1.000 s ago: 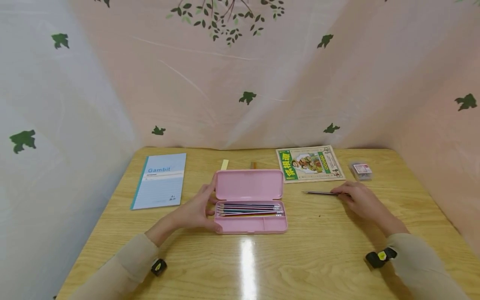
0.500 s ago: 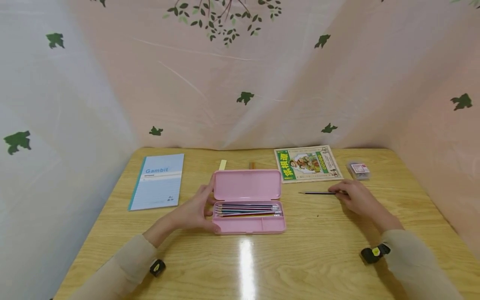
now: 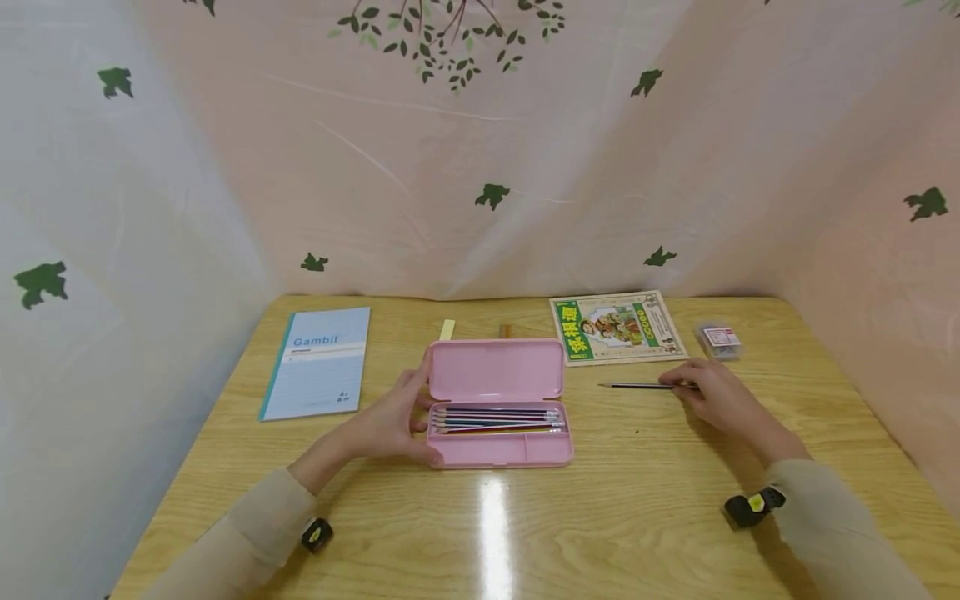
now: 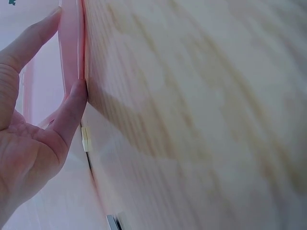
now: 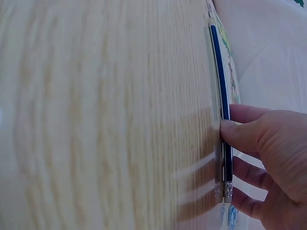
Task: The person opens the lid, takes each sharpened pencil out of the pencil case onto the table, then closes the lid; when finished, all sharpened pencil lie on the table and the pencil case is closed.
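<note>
In the head view my left hand (image 3: 382, 425) holds the left end of an open pink pencil case (image 3: 480, 452). Its thumb is on the near corner, and the other fingers reach toward the raised lid. Several pencils (image 3: 495, 420) lie in the back compartment. My right hand (image 3: 723, 404) pinches a dark pencil (image 3: 630, 385) to the right of the case, its sharpened tip pointing left. The right wrist view shows the thumb (image 5: 237, 134) against the pencil's dark side, with a metal ferrule at the near end, close over the tabletop. Some left fingers are partly hidden by the case.
A blue Gambit notebook (image 3: 318, 367) lies on the left of the wooden table (image 3: 600, 525). Behind the lid show a yellow strip (image 3: 447, 328) and a brown strip (image 3: 506, 331). An illustrated booklet (image 3: 618, 327) and a small clear box (image 3: 722, 340) sit at the back right.
The view shifts slightly with the head. Both hands keep their places, the left on the pencil case and the right on the pencil.
</note>
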